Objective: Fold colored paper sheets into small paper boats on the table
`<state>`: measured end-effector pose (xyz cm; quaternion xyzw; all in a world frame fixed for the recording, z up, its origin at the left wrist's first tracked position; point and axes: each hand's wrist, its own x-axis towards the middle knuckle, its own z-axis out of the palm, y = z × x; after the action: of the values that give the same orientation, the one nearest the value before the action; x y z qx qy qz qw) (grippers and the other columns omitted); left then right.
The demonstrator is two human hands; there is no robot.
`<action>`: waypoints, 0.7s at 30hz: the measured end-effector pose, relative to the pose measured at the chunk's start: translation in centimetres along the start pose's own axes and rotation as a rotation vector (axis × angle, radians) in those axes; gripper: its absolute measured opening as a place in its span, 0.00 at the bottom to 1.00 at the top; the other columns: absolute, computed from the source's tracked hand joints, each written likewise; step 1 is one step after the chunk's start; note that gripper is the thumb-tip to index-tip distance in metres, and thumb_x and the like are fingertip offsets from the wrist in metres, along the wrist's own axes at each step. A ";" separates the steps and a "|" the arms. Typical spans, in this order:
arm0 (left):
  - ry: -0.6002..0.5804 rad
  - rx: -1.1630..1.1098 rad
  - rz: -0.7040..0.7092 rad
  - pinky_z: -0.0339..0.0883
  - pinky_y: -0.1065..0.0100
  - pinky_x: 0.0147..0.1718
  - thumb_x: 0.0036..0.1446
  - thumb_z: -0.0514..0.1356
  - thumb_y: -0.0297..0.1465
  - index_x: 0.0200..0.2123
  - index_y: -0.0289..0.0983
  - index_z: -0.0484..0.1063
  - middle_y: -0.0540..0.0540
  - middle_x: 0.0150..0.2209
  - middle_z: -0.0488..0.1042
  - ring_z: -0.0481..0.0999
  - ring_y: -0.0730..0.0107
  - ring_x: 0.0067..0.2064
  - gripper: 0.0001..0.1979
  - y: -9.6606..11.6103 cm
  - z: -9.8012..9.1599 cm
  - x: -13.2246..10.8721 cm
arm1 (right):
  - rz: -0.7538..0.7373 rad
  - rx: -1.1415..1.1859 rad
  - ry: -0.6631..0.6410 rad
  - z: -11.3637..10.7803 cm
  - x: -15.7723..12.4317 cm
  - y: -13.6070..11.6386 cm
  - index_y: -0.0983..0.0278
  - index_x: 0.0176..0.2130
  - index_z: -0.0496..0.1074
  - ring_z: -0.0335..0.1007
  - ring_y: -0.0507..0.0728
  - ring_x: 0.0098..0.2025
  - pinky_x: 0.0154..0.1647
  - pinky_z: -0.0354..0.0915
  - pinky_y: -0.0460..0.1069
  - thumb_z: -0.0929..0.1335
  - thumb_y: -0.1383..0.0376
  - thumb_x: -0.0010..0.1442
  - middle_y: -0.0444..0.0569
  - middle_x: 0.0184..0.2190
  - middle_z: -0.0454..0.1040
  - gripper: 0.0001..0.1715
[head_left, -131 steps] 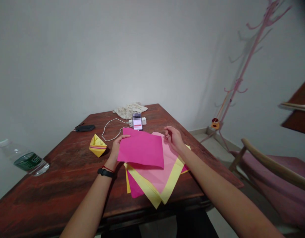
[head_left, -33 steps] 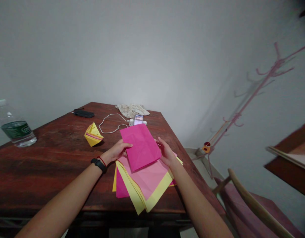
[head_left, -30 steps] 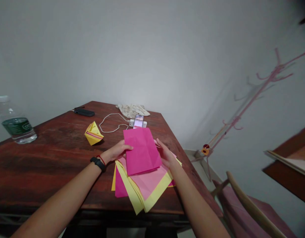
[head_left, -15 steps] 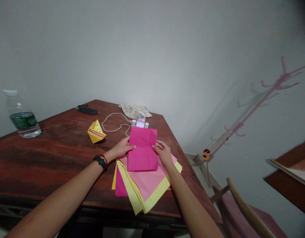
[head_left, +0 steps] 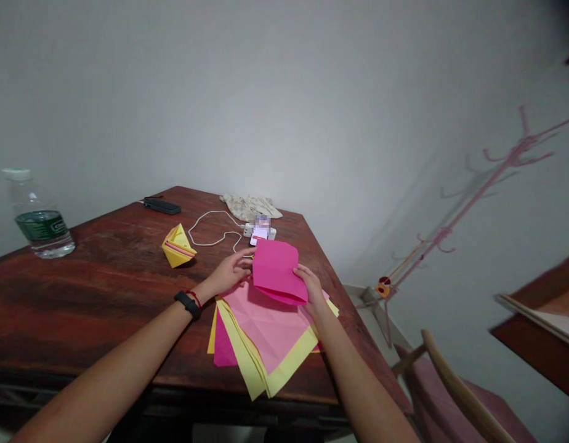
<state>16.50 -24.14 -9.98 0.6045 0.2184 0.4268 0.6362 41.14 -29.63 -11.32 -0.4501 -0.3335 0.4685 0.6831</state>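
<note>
A folded magenta sheet of paper is held up and tilted above a stack of coloured sheets. My right hand grips its right edge, thumb on the near face. At the sheet's left edge is my left hand, fingers apart and a little bent; whether a fingertip touches the paper I cannot make out. Underneath lies a creased pink sheet over pale yellow sheets, with more magenta showing at the left. A folded yellow paper piece with pink stripes stands left of my hands.
Behind the paper, a phone rests on a white power strip with a white cable. A cloth, a black device and a water bottle are on the table. A chair and pink coat rack stand right.
The magenta paper has tilted and shifted slightly right in my right hand. My left thumb has come off its face, and the left fingers have spread at its edge.
</note>
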 end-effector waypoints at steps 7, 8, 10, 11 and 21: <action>0.015 0.337 0.106 0.73 0.64 0.43 0.49 0.64 0.25 0.42 0.35 0.82 0.40 0.40 0.82 0.79 0.59 0.46 0.16 0.1 -0.3 0.1 | 0.098 0.018 -0.096 0.9 -0.8 -0.1 0.61 0.36 0.76 0.75 0.57 0.31 0.33 0.71 0.50 0.77 0.60 0.48 0.46 0.32 0.81 0.15; 0.013 0.347 0.106 0.73 0.64 0.43 0.49 0.64 0.26 0.42 0.35 0.82 0.40 0.40 0.82 0.79 0.58 0.46 0.15 0.2 -0.4 0.1 | 0.096 0.023 -0.095 0.9 -0.8 -0.2 0.61 0.37 0.77 0.76 0.58 0.32 0.34 0.72 0.51 0.77 0.59 0.49 0.46 0.32 0.81 0.15; 0.003 0.350 0.100 0.74 0.63 0.42 0.49 0.64 0.26 0.43 0.35 0.82 0.40 0.41 0.82 0.80 0.58 0.44 0.16 0.2 -0.4 0.1 | 0.088 0.035 -0.086 1.0 -0.8 -0.3 0.60 0.37 0.78 0.76 0.59 0.33 0.34 0.72 0.51 0.77 0.59 0.50 0.47 0.33 0.81 0.13; -0.005 0.352 0.102 0.74 0.63 0.42 0.49 0.64 0.25 0.44 0.35 0.82 0.39 0.41 0.82 0.80 0.58 0.43 0.17 0.2 -0.4 0.1 | 0.095 0.041 -0.083 1.0 -0.8 -0.4 0.60 0.37 0.78 0.76 0.59 0.33 0.34 0.72 0.51 0.77 0.60 0.50 0.47 0.33 0.81 0.13; -0.198 0.486 0.161 0.72 0.66 0.44 0.45 0.66 0.23 0.40 0.38 0.83 0.43 0.41 0.83 0.79 0.60 0.44 0.17 0.3 -0.2 -0.3 | 0.120 0.018 -0.129 0.8 -0.3 -0.6 0.62 0.41 0.79 0.79 0.60 0.41 0.42 0.72 0.51 0.75 0.61 0.49 0.46 0.37 0.83 0.17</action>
<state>16.12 -24.32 -9.76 0.7935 0.2023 0.3499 0.4549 40.55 -29.79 -10.47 -0.4321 -0.3449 0.5396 0.6349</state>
